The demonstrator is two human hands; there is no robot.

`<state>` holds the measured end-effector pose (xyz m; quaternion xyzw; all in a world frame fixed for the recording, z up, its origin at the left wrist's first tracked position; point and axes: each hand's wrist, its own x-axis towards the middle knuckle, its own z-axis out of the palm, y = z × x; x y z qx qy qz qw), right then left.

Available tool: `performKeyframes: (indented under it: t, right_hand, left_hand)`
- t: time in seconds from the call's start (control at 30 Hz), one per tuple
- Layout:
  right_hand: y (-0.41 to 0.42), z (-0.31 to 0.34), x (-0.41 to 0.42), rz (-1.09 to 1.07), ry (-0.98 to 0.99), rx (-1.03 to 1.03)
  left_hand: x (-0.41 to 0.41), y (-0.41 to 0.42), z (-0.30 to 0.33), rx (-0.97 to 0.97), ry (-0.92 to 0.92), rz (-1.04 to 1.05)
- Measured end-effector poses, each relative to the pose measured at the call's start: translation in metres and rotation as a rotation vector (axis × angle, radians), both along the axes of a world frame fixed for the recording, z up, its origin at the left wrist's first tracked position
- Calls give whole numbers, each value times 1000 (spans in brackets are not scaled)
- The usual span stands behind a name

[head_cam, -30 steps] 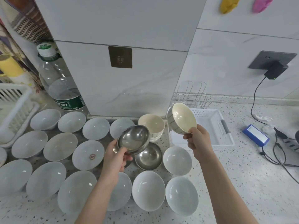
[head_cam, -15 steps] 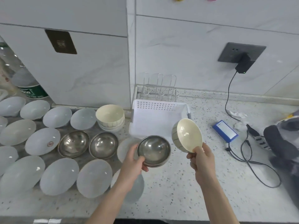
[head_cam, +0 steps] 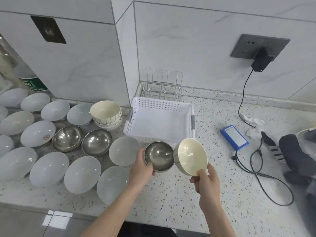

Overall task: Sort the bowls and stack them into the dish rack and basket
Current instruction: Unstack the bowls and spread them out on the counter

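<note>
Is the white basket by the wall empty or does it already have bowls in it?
Empty. The white basket shows only its bare floor; no bowls sit inside.

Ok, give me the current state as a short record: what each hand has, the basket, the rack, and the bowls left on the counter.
left hand: holds a steel bowl
right hand: holds a cream bowl, tilted
basket: white, nothing in it
rack: wire, behind the basket, no bowls in it
counter: two steel bowls, a cream stack, many white bowls
</note>
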<state>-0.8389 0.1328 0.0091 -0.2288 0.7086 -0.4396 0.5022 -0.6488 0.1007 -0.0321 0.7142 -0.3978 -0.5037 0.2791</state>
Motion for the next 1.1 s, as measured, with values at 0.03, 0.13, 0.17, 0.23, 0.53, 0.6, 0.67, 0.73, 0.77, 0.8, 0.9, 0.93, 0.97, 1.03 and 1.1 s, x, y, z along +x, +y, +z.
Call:
performKeyframes:
  t: [0.03,0.13,0.17,0.23,0.53,0.6,0.67,0.73,0.77,0.8,0.9,0.93,0.97,1.03,1.1]
  right_hand:
    - [1,-1,0,7,-6,4]
    - [4,-6,0,23,-12,18]
    - [4,-7,-1,32,-14,21]
    - [5,-9,-2,51,-18,24]
    - [6,-18,-7,78,-26,58]
    - [7,-20,-7,88,-28,70]
    - [7,-21,-8,101,-28,69]
    - [8,-22,-7,117,-24,71]
    - [8,-22,-7,123,-22,72]
    - [8,-22,-7,127,-21,74]
    - [8,-21,-4,140,-8,86]
    - [8,-20,-3,148,-1,89]
    - [8,-20,-2,153,6,90]
    - [11,-19,2,159,18,85]
    - [14,-17,7,171,39,66]
  left_hand:
    - [0,0,-2,-1,-4,7]
    - [2,-2,-9,19,-21,12]
    - [2,-2,-11,25,-26,13]
    - [2,-2,-15,25,-38,12]
    - [2,-2,-23,2,-72,24]
    - [3,-2,-24,28,-72,49]
    - [2,-1,-25,49,-53,76]
    - [2,0,-24,66,-22,103]
    - [3,1,-24,75,-3,116]
    - [3,2,-23,85,17,129]
    - [4,5,-17,116,75,145]
    - [5,6,-14,125,91,145]
    - [6,8,-11,135,102,144]
    - [10,14,-4,142,94,120]
    - [15,21,3,115,62,69]
